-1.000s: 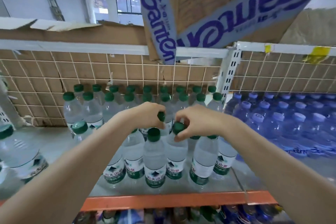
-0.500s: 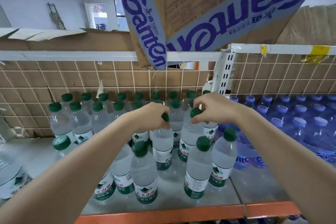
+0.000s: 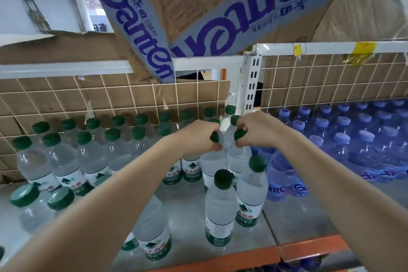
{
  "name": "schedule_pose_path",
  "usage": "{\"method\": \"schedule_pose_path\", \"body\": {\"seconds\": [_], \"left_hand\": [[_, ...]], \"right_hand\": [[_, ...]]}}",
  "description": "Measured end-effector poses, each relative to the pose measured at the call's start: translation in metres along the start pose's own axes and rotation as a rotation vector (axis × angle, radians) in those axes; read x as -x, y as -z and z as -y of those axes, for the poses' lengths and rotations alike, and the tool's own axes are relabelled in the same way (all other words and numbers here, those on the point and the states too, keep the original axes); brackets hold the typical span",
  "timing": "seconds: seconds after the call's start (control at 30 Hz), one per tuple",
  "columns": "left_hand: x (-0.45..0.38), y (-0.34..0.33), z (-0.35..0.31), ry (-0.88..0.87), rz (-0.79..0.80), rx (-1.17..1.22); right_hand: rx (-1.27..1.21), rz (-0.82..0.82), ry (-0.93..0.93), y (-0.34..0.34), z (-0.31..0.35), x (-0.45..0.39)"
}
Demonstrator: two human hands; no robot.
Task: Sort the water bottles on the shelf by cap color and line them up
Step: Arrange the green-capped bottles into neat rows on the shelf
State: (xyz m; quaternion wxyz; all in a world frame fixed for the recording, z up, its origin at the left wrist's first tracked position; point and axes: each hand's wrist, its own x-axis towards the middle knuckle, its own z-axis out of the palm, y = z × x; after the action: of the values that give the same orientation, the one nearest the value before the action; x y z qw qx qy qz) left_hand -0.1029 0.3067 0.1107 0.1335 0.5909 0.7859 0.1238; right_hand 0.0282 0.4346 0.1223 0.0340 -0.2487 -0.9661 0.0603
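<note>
My left hand [image 3: 199, 136] grips the neck of a green-capped water bottle [image 3: 213, 163] near the middle of the shelf. My right hand [image 3: 257, 131] pinches the cap of a second green-capped bottle [image 3: 239, 157] right beside it. Both bottles stand upright close to the back rows. Several more green-capped bottles [image 3: 88, 150] fill the back left in rows. Two others [image 3: 219, 207] stand in front, nearer the shelf's edge. Blue-capped bottles [image 3: 340, 139] in shrink wrap fill the right section.
The grey shelf [image 3: 189, 212] has an orange front rail [image 3: 220, 260]. A white upright post [image 3: 251, 81] splits green from blue. A wire grid backed with cardboard [image 3: 110, 95] closes the rear. A torn purple-printed carton [image 3: 198, 11] hangs overhead. Two loose green-capped bottles [image 3: 42, 201] sit at front left.
Both hands have carried their two green-capped bottles back and to the right, toward the rear rows by the post. The camera has tilted and shifted, so the shelf sits lower in view.
</note>
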Motion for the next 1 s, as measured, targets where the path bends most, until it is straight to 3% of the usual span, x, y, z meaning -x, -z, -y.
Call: {"method": "schedule_pose_path", "body": {"seconds": [0.33,0.67,1.0], "left_hand": [[-0.01,-0.009,-0.009,-0.029,0.019,-0.067],[-0.012,-0.007,-0.011,-0.026,0.068,-0.087],[0.0,-0.012,-0.004,0.008,-0.009,-0.049]], "right_hand": [[-0.157,0.018,-0.009,-0.011,-0.005,-0.003],[-0.086,0.066,-0.09,-0.017,-0.003,0.0],[-0.059,-0.052,-0.163,-0.012,0.007,0.018]]}}
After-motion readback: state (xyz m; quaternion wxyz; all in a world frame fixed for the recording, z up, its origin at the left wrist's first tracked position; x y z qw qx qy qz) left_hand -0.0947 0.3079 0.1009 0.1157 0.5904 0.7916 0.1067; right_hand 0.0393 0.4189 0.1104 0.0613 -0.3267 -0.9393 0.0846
